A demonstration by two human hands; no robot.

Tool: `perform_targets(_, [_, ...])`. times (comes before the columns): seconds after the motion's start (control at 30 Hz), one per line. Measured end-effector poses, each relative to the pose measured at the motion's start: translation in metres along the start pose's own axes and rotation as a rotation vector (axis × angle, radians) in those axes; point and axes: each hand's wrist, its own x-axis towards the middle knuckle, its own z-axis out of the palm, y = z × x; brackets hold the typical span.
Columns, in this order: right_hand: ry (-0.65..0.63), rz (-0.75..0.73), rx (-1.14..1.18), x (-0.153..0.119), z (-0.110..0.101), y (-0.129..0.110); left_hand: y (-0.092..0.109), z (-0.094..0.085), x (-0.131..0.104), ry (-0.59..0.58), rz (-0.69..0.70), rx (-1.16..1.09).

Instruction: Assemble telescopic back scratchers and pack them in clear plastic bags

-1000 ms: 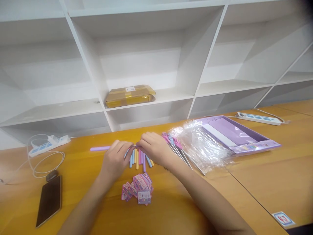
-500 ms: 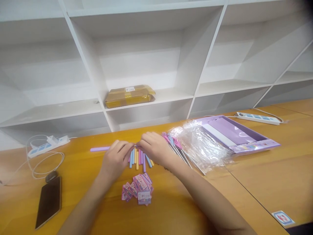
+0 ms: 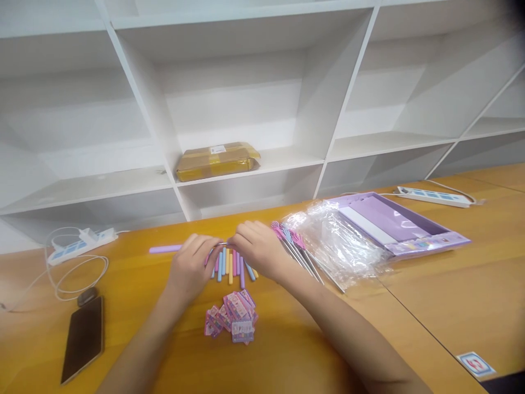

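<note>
While pinching purple stick [image 3: 165, 249] in left grip [image 3: 192, 264], rod [image 3: 222, 243] in right grip [image 3: 256, 246], looks unfinished, with loose sticks [image 3: 227, 262] below, more rods [image 3: 303, 260] rightward.

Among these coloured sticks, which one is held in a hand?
The purple stick jutting out leftward from the left hand; the other visible coloured sticks lie grouped on the table.

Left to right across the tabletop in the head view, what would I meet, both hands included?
Flat black rectangular device, slim purple stick, bare left hand, bare right hand, silver metal rods with pink and blue ends, shallow purple box.
</note>
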Motion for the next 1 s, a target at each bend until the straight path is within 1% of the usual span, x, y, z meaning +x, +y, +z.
perform_targets(0.13, [0.005,-0.002,0.005,-0.001,-0.003,0.000,-0.001,-0.004,0.001,-0.011,-0.008,-0.007])
perform_targets(0.23, [0.010,0.008,0.005,0.000,-0.004,-0.003,-0.006,-0.010,0.004,-0.018,-0.023,-0.035])
perform_targets(0.3, [0.016,0.011,0.001,0.001,-0.004,-0.002,-0.015,-0.016,0.006,-0.018,-0.020,-0.045])
perform_targets(0.37, [0.030,0.017,-0.007,0.002,-0.006,0.009,-0.030,-0.027,0.007,0.003,-0.002,-0.020])
perform_targets(0.43, [0.038,0.019,-0.008,0.000,-0.015,0.034,-0.052,-0.045,0.004,0.046,0.000,0.042])
perform_targets(0.53, [0.048,0.041,0.014,-0.018,-0.044,0.095,-0.091,-0.081,-0.008,0.136,-0.091,0.159])
perform_targets(0.6, [0.105,0.170,0.005,-0.039,-0.068,0.138,-0.114,-0.102,-0.019,0.213,-0.181,0.235])
perform_targets(0.63, [0.133,0.233,0.002,-0.051,-0.078,0.157,-0.122,-0.110,-0.023,0.244,-0.194,0.244])
perform_targets(0.7, [0.163,0.338,-0.015,-0.072,-0.093,0.184,-0.132,-0.118,-0.029,0.243,-0.205,0.225])
perform_targets(0.73, [0.175,0.368,-0.025,-0.081,-0.097,0.192,-0.134,-0.118,-0.030,0.230,-0.198,0.211])
perform_targets(0.8, [0.178,0.399,-0.043,-0.092,-0.100,0.200,-0.132,-0.116,-0.029,0.195,-0.181,0.200])
perform_targets(1.0, [0.160,0.402,-0.087,-0.104,-0.092,0.212,-0.122,-0.111,-0.026,0.188,-0.170,0.153])
